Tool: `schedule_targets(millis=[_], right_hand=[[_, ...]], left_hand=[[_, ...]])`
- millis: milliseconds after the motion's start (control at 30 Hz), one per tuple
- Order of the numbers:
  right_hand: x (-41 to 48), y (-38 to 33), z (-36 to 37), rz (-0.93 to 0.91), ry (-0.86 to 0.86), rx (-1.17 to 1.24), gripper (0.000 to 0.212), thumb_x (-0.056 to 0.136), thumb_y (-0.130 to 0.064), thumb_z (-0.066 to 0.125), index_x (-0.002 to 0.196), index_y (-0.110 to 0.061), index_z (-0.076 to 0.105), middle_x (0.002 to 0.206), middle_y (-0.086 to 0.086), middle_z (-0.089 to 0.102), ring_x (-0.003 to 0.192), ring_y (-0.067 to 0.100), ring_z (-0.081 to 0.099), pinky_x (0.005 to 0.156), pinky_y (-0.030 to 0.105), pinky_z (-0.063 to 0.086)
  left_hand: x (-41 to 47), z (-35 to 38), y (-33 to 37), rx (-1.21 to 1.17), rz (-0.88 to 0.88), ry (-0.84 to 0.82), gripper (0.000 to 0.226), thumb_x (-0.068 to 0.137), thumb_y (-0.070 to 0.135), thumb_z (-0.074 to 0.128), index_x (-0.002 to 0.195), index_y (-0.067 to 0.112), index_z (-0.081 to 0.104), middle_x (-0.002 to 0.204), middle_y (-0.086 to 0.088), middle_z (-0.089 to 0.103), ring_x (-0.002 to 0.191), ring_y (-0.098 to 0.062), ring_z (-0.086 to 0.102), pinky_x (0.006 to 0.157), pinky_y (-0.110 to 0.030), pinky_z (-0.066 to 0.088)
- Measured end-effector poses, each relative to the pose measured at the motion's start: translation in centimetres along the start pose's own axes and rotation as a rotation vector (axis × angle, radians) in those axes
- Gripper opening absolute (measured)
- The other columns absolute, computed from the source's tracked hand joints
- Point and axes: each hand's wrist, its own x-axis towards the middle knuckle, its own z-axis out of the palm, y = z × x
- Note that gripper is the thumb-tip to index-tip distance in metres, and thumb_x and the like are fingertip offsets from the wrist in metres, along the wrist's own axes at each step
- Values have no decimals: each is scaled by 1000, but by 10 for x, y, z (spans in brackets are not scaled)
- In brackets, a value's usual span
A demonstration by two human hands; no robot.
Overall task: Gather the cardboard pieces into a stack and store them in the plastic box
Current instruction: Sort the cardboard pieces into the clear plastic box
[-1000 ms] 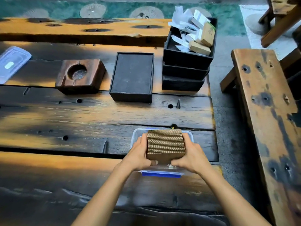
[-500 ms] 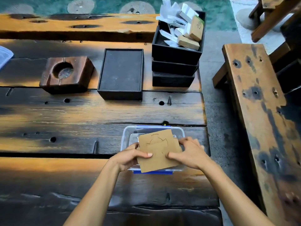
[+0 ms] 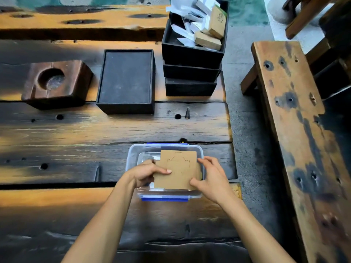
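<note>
Head view: tan cardboard stack (image 3: 179, 173) bears curved cut-lines.

No readable text, label or number; only an illegible dark print on 1 tan carton (image 3: 217, 23)

Rustic seating spot. A scorched wooden plank table (image 3: 114, 130) stands beside a matching bench (image 3: 284, 114) on grey concrete floor (image 3: 247, 133).
</note>
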Motion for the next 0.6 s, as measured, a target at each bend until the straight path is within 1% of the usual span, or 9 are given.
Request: schedule_targets(millis=[100, 200, 233, 267, 333, 367, 433, 500, 600], right_hand=[[1, 1, 3, 2, 45, -15, 72, 79, -30, 78, 145, -22, 51, 148, -6, 40, 135, 18, 46, 112, 32, 38], [0, 1, 7, -24, 108, -9, 67, 79, -27, 78, 141, -25, 53, 144, -6, 46, 130, 20, 50, 110, 34, 41], [-1, 2, 9, -39, 123, -21, 65, 79, -27, 78, 140, -27, 54, 144, -6, 46, 129, 21, 50, 110, 35, 41], [-2, 3, 11, -53, 130, -41, 64, 80, -28, 78, 139, -29, 54, 146, -4, 45, 131, 23, 49, 111, 36, 40], [-3, 4, 15, -65, 118, -83, 62, 80, -33, 79, 138, -32, 56, 154, 0, 39, 137, 27, 44, 113, 38, 36], [-4, 6, 17, -63, 98, -110, 66, 79, -38, 81, 139, -33, 55, 159, 2, 34, 140, 28, 41, 114, 39, 35], [-3, 7, 20, -69, 54, -188, 79, 74, -47, 85, 143, -36, 50, 164, 4, 24, 143, 29, 36, 115, 41, 36], [-2, 7, 22, -80, 44, -255, 88, 70, -50, 88, 145, -35, 46, 165, 6, 21, 144, 30, 33, 115, 41, 37], [0, 5, 22, -84, 33, -295, 91, 70, -52, 88, 147, -34, 43, 165, 9, 20, 145, 32, 30, 114, 43, 38]], left_hand=[[-1, 11, -5, -100, 46, 147, 63, 76, 2, 89, 128, 2, 54, 101, -10, 82, 87, -22, 81, 64, -31, 63], [-1, 27, -16, -111, 118, 267, 62, 75, 5, 88, 129, 8, 59, 109, -8, 80, 88, -20, 80, 63, -28, 62], [-1, 33, -19, -96, 152, 308, 63, 75, 7, 88, 130, 10, 59, 111, -6, 79, 88, -18, 79, 65, -28, 63], [-2, 39, -22, -49, 186, 359, 67, 74, 12, 87, 134, 13, 57, 116, -5, 76, 94, -18, 78, 74, -31, 63], [-5, 47, -26, 120, 225, 466, 79, 76, 25, 82, 145, 24, 44, 129, -1, 66, 112, -23, 67, 96, -38, 57], [-6, 50, -27, 168, 231, 492, 83, 80, 27, 79, 150, 30, 35, 132, 0, 63, 116, -24, 63, 100, -39, 53], [-7, 54, -28, 167, 238, 488, 85, 86, 26, 75, 154, 35, 25, 135, 0, 60, 119, -25, 59, 104, -40, 49], [-6, 56, -28, 175, 235, 476, 80, 87, 25, 73, 152, 35, 28, 141, -2, 58, 124, -27, 57, 109, -44, 47], [-7, 59, -25, 201, 207, 480, 72, 86, 27, 70, 147, 31, 33, 147, -7, 49, 129, -28, 53, 110, -48, 47]])
